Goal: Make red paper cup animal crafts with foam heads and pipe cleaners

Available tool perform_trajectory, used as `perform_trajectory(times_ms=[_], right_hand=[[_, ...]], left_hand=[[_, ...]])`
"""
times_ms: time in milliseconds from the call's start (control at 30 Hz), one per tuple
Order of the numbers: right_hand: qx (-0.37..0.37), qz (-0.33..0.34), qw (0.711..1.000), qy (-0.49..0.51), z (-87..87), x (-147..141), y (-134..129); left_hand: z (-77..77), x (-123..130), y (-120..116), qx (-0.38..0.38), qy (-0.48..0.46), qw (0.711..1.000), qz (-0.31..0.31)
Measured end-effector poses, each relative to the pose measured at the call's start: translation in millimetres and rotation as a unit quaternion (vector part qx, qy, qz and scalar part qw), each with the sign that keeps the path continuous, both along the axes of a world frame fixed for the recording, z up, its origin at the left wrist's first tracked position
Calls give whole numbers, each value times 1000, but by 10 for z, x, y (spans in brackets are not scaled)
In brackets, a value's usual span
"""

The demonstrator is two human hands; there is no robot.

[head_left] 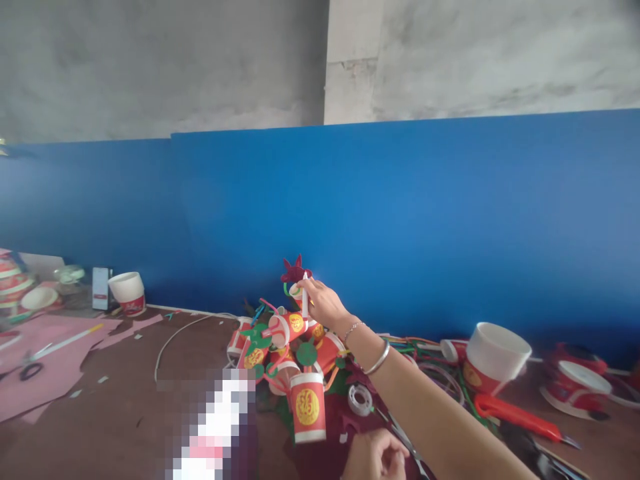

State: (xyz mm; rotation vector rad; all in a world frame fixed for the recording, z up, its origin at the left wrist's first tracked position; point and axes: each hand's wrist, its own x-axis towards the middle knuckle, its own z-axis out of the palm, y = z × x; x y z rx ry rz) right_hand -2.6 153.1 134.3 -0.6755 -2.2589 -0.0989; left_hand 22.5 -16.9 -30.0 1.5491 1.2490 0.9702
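Note:
My right hand (324,303), with a bracelet and a bangle on its wrist, reaches over a heap of decorated paper cups. Its fingers are closed on a slim white tube (305,297) with a pointed tip. Right beside those fingers is a small cup (295,291) topped with a dark red felt piece (295,271); whether they touch it I cannot tell. A red paper cup (308,408) with a gold emblem stands at the front of the heap. Below, my left hand (377,457) is curled near the dark red felt, and what it may hold is hidden.
A roll of tape (360,399) and scissors (413,453) lie by my arms. To the right are a white-and-red tub (497,357) and a red-handled tool (520,417). Pink paper (50,353), a phone (101,289) and another cup (127,292) sit left. A blue partition (400,220) rises behind.

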Motion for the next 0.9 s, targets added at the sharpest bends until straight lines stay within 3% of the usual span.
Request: perform_trajectory(times_ms=[467,600,733,900], right_hand=[[7,25,999,-20,-168,139,-228],[1,20,1000,3,-222,226,-437],[-100,33,985,135,-392,516,-781],[-177,-95,936,289,-586,1218,-1068]], left_hand=[[189,20,-41,24,22,999,11],[198,22,-30,28,38,999,13],[200,21,-30,7,-16,1000,1],[291,0,-55,-3,-73,997,9]])
